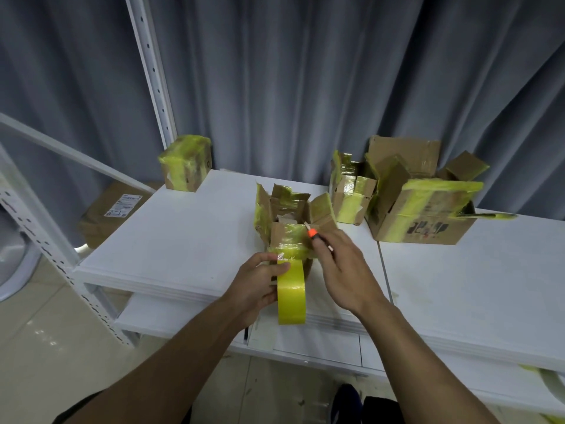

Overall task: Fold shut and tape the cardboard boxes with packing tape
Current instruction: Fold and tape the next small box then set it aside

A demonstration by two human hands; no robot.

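Here, left fingers [269, 258] curled round tape roll [292, 296] touching open box [279, 233], right fingers [321, 242] pinching, seemingly, a cutter [312, 232].

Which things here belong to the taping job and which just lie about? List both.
Job: front box, tape roll in left hand, orange-tipped cutter in right hand, open boxes at right, taped box.
Lying about: labelled box below, curtain, rack post.
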